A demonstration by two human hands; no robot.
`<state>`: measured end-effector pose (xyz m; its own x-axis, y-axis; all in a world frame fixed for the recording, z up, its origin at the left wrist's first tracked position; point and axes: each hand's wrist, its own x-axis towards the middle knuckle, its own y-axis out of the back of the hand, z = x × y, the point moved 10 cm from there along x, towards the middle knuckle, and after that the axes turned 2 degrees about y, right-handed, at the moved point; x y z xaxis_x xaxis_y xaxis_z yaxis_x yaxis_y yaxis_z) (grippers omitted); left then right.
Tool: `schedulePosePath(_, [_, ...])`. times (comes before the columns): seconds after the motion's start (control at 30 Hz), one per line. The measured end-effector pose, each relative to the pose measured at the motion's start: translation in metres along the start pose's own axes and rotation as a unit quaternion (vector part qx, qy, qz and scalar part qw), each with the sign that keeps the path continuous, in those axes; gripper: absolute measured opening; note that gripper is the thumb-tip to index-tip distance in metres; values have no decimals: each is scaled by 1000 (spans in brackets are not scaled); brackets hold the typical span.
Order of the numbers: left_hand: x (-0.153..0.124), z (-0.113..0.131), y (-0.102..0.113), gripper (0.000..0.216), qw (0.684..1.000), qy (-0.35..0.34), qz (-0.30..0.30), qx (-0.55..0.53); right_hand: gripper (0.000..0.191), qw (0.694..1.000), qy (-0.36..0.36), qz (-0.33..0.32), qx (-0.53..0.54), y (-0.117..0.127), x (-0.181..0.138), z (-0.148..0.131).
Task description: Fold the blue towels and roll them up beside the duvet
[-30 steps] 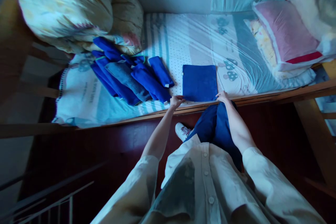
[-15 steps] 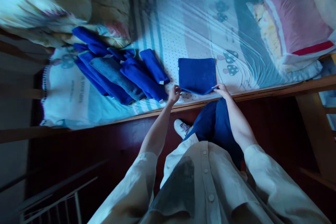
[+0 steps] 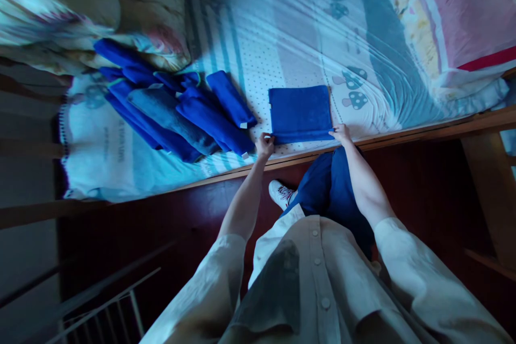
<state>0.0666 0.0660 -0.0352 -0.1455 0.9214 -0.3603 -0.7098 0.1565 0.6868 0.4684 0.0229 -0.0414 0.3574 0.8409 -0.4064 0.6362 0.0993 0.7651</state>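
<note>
A blue towel (image 3: 300, 107) lies flat on the bed near its front edge, its near edge turned over into a narrow strip. My left hand (image 3: 265, 146) pinches the near left corner. At the near right corner, my right hand (image 3: 341, 133) grips the same towel between thumb and fingers. Left of it rests a single folded blue towel (image 3: 231, 98) with a small white tag. Beyond that is a loose pile of folded or rolled blue towels (image 3: 213, 121), with one greyer blue towel (image 3: 171, 118) on top.
The bed (image 3: 282, 37) has a patterned sheet and a wooden side rail (image 3: 226, 174). Bulky bedding (image 3: 149, 16) is heaped at the back left. A pink pillow (image 3: 463, 16) lies at the right. A white metal rack (image 3: 108, 306) stands at the lower left.
The towel's near edge, sagging between my hands before, now lies straight as a folded strip. My hands still hold its corners. The view has shifted slightly.
</note>
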Motion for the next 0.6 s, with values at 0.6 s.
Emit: schedulePosePath(0.6, [11,-9,-5,12,999,32,5,-16,16,999,-16,22,-21,3,-4,-9])
